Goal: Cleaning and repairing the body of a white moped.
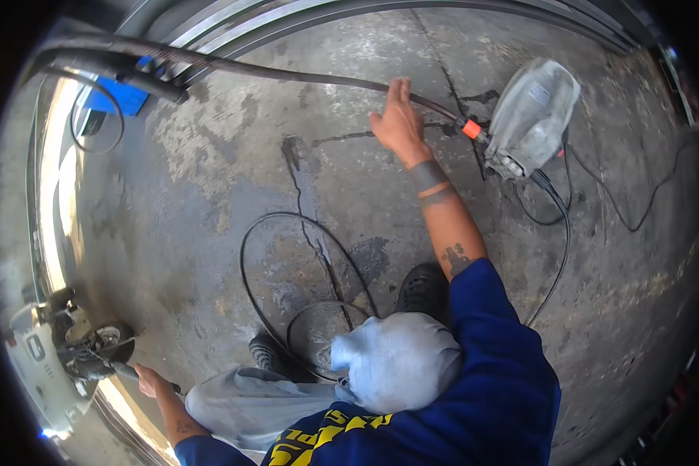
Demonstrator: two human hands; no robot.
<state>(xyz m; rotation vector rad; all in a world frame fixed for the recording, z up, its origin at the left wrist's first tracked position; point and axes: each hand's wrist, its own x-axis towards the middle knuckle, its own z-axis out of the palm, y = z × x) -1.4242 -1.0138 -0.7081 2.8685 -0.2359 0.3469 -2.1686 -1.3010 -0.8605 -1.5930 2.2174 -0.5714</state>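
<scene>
My right hand (pixel 402 124) reaches forward with its fingers stretched out and thumb apart. Its fingers overlap a long dark hose (pixel 303 75); I cannot tell if they touch it. The hose runs to an orange connector (pixel 471 129) at a machine draped with a grey cloth cover (pixel 537 105). At the lower left, my left hand (pixel 154 382) is closed round the black handle of a wand (pixel 124 370), probably a spray gun. The wand points toward a pale scooter (pixel 50 361), close to its dark wheel. The wand's far tip is hard to make out.
A thin black hose (pixel 245 256) lies looped on the concrete floor (pixel 210 179) before my feet. Black cables (pixel 633 225) trail right of the covered machine. A blue box-like object (pixel 120 97) stands at the far left. Metal rails (pixel 303 23) border the back.
</scene>
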